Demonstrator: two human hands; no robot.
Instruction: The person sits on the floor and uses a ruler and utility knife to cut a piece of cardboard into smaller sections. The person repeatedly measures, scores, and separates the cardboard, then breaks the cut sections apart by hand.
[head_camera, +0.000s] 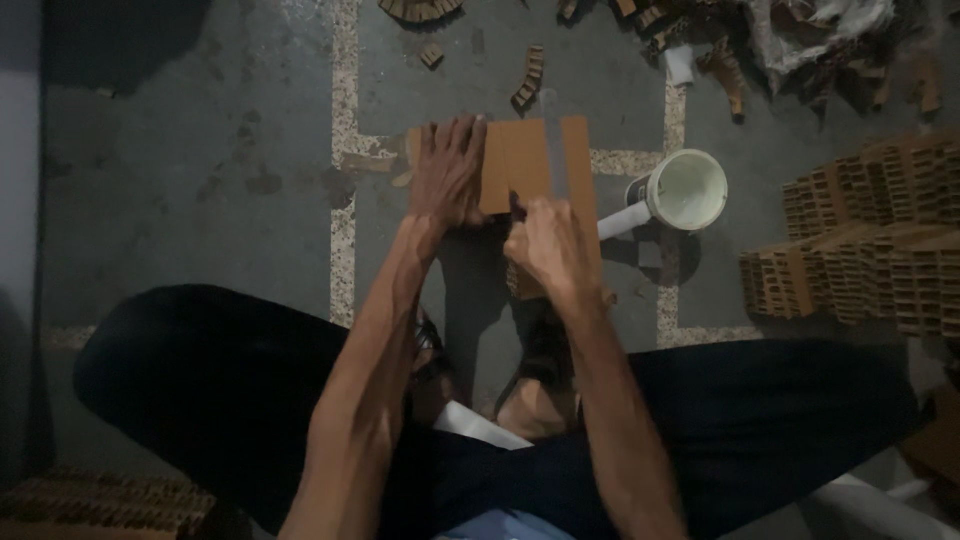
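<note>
The left hand lay flat, fingers spread, pinning the cardboard sheet to the floor, steadying it while the right hand, fisted around a dark blade-like tool, worked it.

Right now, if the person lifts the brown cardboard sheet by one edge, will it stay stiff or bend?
The cardboard sheet lies flat and thin under the left hand, so it is probably light and may flex slightly. A cut strip stands apart beside the right hand, so that part would likely come away separately.
</note>
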